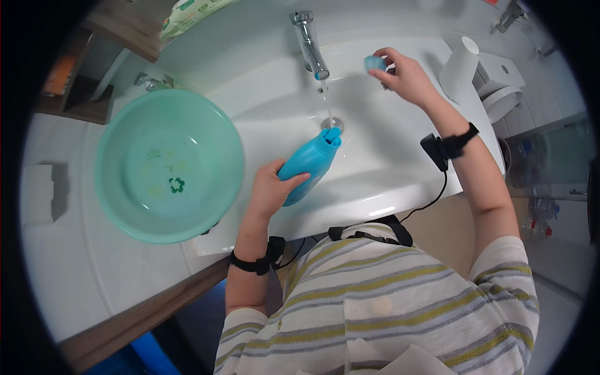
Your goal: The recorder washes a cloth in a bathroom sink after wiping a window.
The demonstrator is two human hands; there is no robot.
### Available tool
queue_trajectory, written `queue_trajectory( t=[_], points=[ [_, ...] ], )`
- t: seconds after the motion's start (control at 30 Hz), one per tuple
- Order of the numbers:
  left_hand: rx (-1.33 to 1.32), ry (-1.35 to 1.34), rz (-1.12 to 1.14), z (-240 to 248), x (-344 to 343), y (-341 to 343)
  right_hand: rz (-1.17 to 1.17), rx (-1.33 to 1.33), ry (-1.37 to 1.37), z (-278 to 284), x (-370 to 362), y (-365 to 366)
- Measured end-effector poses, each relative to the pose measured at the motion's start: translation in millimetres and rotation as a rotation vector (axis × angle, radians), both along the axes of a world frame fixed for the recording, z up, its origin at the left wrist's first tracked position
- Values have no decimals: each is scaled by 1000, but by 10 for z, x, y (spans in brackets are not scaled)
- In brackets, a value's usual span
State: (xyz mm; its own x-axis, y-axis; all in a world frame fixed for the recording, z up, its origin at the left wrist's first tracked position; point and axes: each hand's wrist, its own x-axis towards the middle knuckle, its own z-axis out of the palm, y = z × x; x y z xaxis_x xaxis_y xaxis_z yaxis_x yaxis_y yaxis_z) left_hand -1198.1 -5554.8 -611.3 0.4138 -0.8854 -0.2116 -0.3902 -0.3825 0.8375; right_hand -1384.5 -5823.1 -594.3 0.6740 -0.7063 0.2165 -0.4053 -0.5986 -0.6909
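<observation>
My left hand (273, 187) is closed around a blue plastic bottle (307, 167), held tilted over the white sink (381, 150). The bottle's uncapped mouth, with a blue spout inside, points up toward the chrome faucet (310, 47). A thin stream of water (327, 100) falls from the faucet to the bottle's mouth or just behind it; I cannot tell which. Off to the right, above the basin, my right hand (403, 76) pinches a translucent light-blue cap (374, 64) between thumb and fingers. The drain (332, 125) lies partly behind the bottle's mouth.
A large mint-green basin (170, 165) rests on the counter left of the sink. On the sink's right rim stands a white cup-like container (460, 69). A wooden shelf (119, 28) is at the upper left, near a green-and-white package (194, 15). Black cables hang from both wrist straps.
</observation>
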Motion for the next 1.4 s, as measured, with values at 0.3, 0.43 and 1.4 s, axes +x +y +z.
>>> queue_trajectory(
  t=[0.3,0.43,1.4],
  points=[
    [-18,-37,143,67,-51,200,-290,-246,475,-619,429,-831],
    [20,-3,171,152,-96,209,-335,-295,425,-881,418,-943],
    [288,-602,-278,416,-145,-156,88,1689,-794,-1180,10,1260]
  ],
)
